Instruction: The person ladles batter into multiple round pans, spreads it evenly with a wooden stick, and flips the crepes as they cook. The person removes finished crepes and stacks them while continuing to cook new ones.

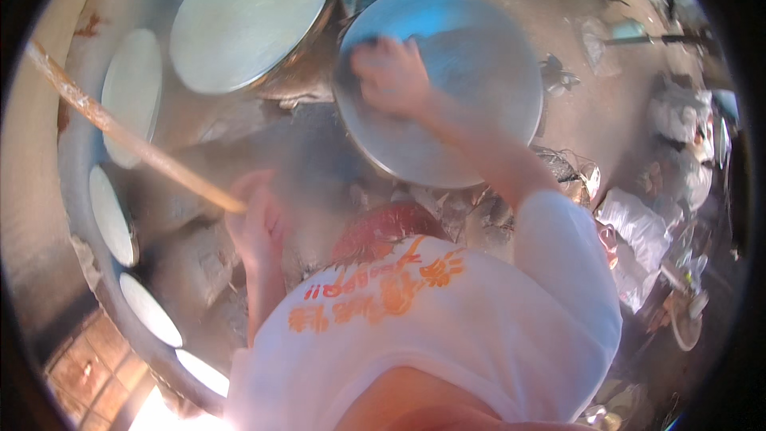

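My left hand (pixel 256 212) is closed around the lower end of a long wooden stick (pixel 137 140), which slants up to the far left. My right hand (pixel 392 78) lies on the left part of a large round grey disc (pixel 473 90) with a smooth, apparently metal face. Its fingers are curled and blurred. Something dark (pixel 363 51) shows at the fingertips, and whether it is a held pad or a shadow is unclear. Between my body and the disc is a reddish, worn rounded thing (pixel 389 224), partly hidden by my shirt.
A large pale-topped round thing (pixel 251 18) with brown sides stands left of the disc. Several pale discs, one of them upright (pixel 133 96), line the curved left wall (pixel 81 191). White plastic bags (pixel 637 239) and clutter lie at the right. Haze blurs the middle.
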A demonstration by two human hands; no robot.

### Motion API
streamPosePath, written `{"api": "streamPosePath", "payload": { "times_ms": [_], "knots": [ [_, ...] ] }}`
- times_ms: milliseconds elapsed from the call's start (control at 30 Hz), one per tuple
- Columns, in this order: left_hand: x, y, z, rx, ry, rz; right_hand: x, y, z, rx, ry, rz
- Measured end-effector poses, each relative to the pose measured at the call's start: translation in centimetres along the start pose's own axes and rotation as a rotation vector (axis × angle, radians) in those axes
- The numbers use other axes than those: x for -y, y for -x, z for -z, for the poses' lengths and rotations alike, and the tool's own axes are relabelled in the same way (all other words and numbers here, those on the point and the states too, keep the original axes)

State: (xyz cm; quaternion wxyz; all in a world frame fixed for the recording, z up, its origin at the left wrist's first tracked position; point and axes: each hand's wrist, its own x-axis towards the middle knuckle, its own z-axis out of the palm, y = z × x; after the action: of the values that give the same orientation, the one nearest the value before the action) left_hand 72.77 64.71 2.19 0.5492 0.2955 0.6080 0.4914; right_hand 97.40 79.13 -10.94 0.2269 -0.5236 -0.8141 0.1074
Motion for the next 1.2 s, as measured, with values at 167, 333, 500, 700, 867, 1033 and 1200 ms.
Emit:
{"api": "streamPosePath", "payload": {
  "times_ms": [167, 333, 500, 700, 867, 1033, 1200],
  "knots": [
    [0.7, 0.0, -0.5, -0.013, 0.058, -0.022, 1.2, -4.1, 1.4, 0.232, 0.149, -0.048],
    [0.3, -0.5, -0.9, 0.034, -0.001, 0.043, 4.3, 3.8, -3.7, -0.049, 0.050, 0.283],
    [0.6, 0.0, -0.1, 0.069, 0.000, -0.027, -12.1, -5.1, 3.8, 0.040, 0.296, -0.436],
    [1.9, 0.5, 3.3, 0.066, -0.103, 0.018, -13.6, 11.4, 5.0, -0.487, 0.392, -0.698],
    [1.1, 1.1, 0.2, 0.197, -0.005, 0.000, 7.5, 11.6, -2.8, -0.247, 0.236, -0.246],
    [2.4, 1.5, 1.3, 0.386, -0.048, -0.058, 9.5, 25.2, -0.1, -0.390, 0.050, -0.208],
    [3.5, 3.9, -2.2, 0.478, -0.057, -0.009, 8.6, 40.4, 6.0, -0.280, 0.203, -0.604]
  ]
}}
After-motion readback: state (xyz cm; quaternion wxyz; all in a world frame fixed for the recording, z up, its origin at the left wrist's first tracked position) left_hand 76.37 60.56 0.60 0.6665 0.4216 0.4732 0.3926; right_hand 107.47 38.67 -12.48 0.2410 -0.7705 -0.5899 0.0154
